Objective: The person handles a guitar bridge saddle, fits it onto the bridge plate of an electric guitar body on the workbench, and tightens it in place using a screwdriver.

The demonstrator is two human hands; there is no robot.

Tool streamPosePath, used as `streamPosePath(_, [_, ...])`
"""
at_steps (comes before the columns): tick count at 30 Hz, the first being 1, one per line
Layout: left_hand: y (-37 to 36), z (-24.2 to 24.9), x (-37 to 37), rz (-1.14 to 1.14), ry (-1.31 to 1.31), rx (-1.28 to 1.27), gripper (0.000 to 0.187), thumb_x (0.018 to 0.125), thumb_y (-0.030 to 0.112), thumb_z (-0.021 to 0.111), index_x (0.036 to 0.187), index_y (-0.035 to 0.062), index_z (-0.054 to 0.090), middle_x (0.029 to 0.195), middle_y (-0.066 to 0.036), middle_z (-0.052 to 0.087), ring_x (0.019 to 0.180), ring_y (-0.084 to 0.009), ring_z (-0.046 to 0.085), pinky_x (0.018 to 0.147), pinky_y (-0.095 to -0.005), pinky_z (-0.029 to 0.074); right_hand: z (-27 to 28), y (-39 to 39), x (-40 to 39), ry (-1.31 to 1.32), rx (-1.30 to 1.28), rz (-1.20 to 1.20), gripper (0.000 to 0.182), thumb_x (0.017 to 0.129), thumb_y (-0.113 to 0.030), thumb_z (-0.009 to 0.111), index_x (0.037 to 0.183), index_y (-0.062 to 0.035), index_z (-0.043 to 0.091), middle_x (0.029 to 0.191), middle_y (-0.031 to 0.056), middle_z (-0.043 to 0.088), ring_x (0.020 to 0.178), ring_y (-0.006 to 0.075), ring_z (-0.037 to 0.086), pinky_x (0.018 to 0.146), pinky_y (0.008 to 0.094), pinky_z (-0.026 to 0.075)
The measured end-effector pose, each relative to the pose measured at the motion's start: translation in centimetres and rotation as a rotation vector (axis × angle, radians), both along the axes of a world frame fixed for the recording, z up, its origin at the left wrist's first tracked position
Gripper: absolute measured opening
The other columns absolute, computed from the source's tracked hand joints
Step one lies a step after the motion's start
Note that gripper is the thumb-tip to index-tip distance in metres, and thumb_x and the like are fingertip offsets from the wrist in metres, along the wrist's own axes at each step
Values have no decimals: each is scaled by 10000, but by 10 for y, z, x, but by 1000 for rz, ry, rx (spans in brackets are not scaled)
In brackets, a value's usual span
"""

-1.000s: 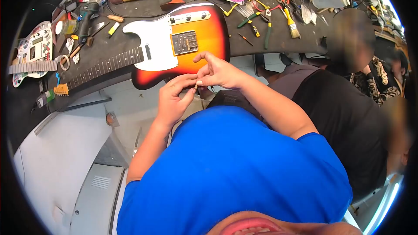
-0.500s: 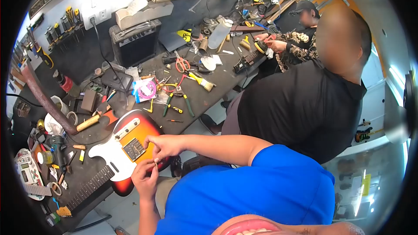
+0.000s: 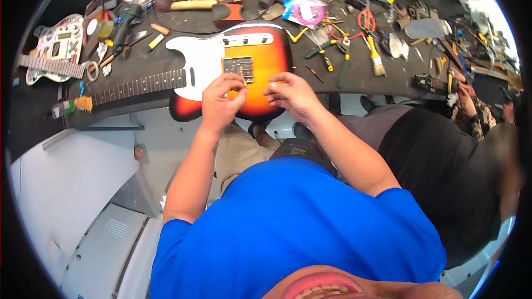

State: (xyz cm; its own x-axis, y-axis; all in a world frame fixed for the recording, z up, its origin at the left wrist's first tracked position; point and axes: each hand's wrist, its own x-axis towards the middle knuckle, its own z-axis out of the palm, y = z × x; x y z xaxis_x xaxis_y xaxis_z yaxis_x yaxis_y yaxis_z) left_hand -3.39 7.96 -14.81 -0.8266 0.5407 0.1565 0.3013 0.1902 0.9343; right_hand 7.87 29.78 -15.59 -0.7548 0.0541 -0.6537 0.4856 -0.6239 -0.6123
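A sunburst electric guitar (image 3: 266, 55) with a white pickguard lies flat on the dark workbench (image 3: 354, 72), its neck (image 3: 138, 86) pointing left. My left hand (image 3: 218, 105) hovers over the lower edge of the guitar body, fingertips pinched together just below the metal bridge plate (image 3: 237, 68). Whether anything sits between those fingertips is too small to tell. My right hand (image 3: 292, 95) is beside it to the right, fingers curled, its tips resting on the orange body. The two hands are a little apart.
Pliers, scissors (image 3: 366, 19), a brush (image 3: 376, 55), a pink cable pack (image 3: 306, 14) and a hammer (image 3: 191, 4) crowd the bench behind the guitar. A decorated white guitar (image 3: 55, 50) lies far left. A person in black (image 3: 443, 155) sits close at my right.
The view swung back down onto the guitar. Both hands moved from in front of my chest up onto the guitar body and separated; the left fingertips now sit at the bridge plate.
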Motion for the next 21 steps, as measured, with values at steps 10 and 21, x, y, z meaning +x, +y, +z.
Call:
streamPosePath(10, [0,-65,-67,24,196,-154,82,841,8,802,923,11,808,1050,-98,806,919,-257,780,813,-362,627,-68,93,37,81,1883,352,213,906,-137,806,1093,-64,735,1040,134,704,1016,381,677,931,514,548])
streamPosePath(21, [15,-70,-65,-54,355,-235,76,823,37,803,898,24,795,1029,-73,806,960,-285,742,872,-397,602,-94,102,43,141,1824,268,132,913,-82,767,1025,-40,712,984,149,695,986,400,677,893,511,557])
